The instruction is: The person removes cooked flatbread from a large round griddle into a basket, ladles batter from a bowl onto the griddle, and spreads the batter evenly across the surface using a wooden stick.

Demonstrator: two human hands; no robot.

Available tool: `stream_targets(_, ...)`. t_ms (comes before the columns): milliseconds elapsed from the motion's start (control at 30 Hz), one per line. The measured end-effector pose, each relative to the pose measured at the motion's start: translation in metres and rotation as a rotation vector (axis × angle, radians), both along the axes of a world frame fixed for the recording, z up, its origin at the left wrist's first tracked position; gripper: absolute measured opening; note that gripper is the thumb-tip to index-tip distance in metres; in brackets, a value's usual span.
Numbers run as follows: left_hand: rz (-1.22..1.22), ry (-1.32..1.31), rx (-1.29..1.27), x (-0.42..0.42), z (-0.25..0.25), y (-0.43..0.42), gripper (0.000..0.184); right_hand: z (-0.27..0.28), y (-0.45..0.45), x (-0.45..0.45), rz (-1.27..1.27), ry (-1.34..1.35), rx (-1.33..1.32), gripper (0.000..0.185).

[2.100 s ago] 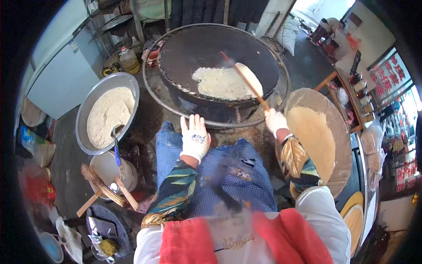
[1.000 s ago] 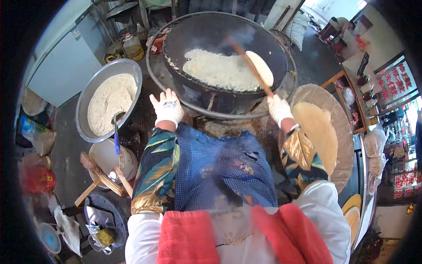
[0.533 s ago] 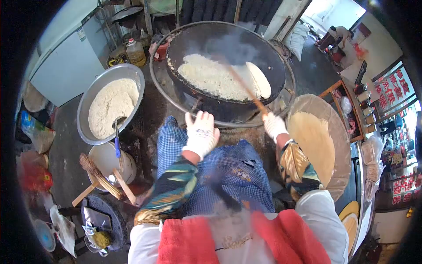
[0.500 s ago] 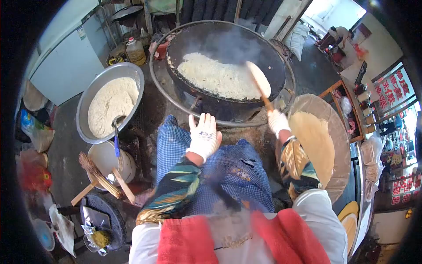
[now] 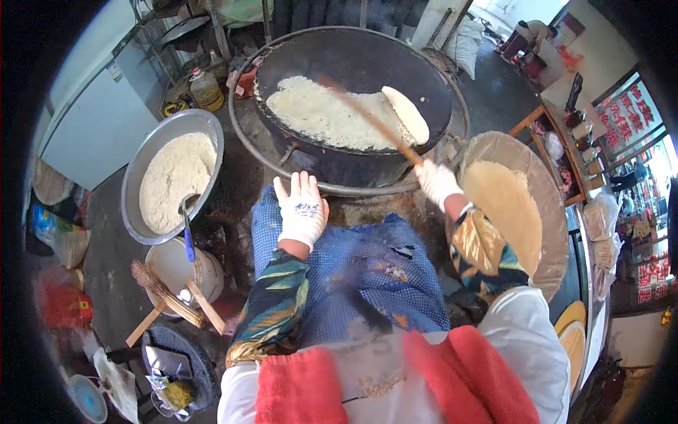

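Large round black griddle [image 5: 339, 53] ahead of me, ringed by a grey metal hoop [image 5: 357, 191]. Presumed hot; overreaching could bring my arms against it.

Right of it: wide brown-lined tray [image 5: 554, 233] bearing a thin tan round sheet [image 5: 501, 212]. My right forearm is near; a dropped elbow might tear it.

Creamy, rough-surfaced batter layer [image 5: 304, 109]: on the griddle's near half, reaching close to its front edge. Uneven thickness could mean scorched and raw patches.

Long slim brown wooden stick [image 5: 374, 124]: slanted over the batter layer. Contact unclear. Too steep an angle could gouge it.

Left hand [image 5: 304, 212], white glove: fingers extended, slightly parted, nothing seen held. Touch on the hoop cannot be told; a burn if it is hot.

Right hand [image 5: 436, 182], white glove: fingers wrapped round the stick's near end. A loose grip could let it twist.

Smooth pale oval lump [image 5: 407, 116]: at the layer's right end. A hard push could send it over the edge.
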State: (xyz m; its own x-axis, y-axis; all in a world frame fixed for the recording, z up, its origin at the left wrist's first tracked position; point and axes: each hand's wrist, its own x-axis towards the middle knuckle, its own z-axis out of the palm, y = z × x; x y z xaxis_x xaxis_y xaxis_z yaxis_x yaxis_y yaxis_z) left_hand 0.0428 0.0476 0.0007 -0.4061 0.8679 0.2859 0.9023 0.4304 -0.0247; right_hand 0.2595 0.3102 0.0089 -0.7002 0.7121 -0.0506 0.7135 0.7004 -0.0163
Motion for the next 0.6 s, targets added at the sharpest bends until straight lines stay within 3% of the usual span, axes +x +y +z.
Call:
stream_targets(67,0.023,-0.014,-0.006,-0.006,0.002,0.0,0.055,0.003,-0.009,0.012,-0.092,-0.033,-0.086,0.04)
stream_targets(133,0.058,0.005,-0.035,-0.013,0.001,0.002,0.055,0.002,0.018,0.019,-0.301,0.095,0.034,0.04)
stream_targets(300,0.086,0.017,-0.05,-0.031,0.005,0.003,0.053,0.016,0.012,-0.001,-0.192,0.108,0.024,0.04)
stream_targets(400,0.149,0.031,-0.086,-0.04,0.007,0.003,0.054,0.005,0.022,0.002,-0.336,0.089,0.033,0.043)
stream_targets(600,0.208,0.025,-0.116,-0.059,0.006,0.002,0.056,-0.001,-0.003,-0.002,-0.147,0.02,-0.03,0.04)
